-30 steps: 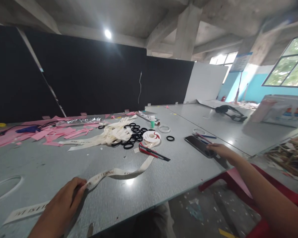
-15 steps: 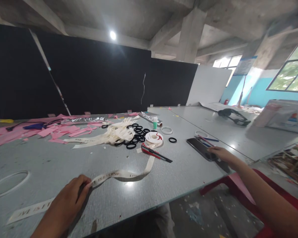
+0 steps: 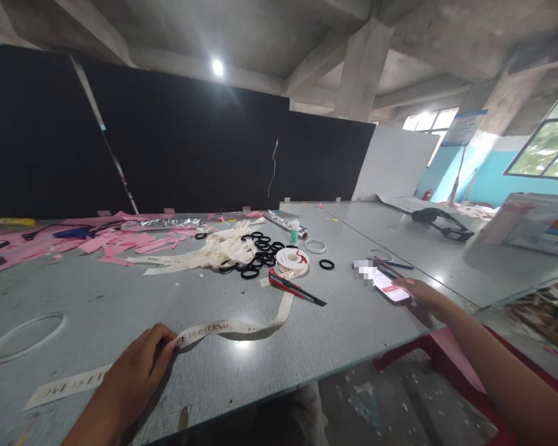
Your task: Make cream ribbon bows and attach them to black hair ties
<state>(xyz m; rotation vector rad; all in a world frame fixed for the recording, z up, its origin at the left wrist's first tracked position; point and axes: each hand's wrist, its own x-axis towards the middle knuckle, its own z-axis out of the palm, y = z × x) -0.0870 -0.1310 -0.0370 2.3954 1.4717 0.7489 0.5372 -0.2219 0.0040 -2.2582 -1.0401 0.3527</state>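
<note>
My left hand (image 3: 142,356) is closed in a pinch on a cream ribbon (image 3: 211,330) printed with "LOVE IS ETERNAL". One ribbon end lies flat at the left of the hand; the other side curves up to the ribbon spool (image 3: 292,259). My right hand (image 3: 418,291) reaches to a phone (image 3: 390,290) lying on the table with its screen lit. Stretched fingers touch the phone's near right part, and some of them are hidden. Between the hands, a red and black utility knife (image 3: 295,288) rests across the ribbon by the spool.
A heap of cream ribbons (image 3: 227,244) and several black rings (image 3: 263,257) lie mid-table. Pink scraps (image 3: 116,244) spread at the left. A glue stick (image 3: 294,233) stands behind the spool. A white hoop (image 3: 25,337) lies front left. A red stool (image 3: 428,348) is below the table edge.
The phone screen, dark before, is now lit under my right hand. My left hand keeps its pinch on the ribbon. The whole view has shifted slightly.
</note>
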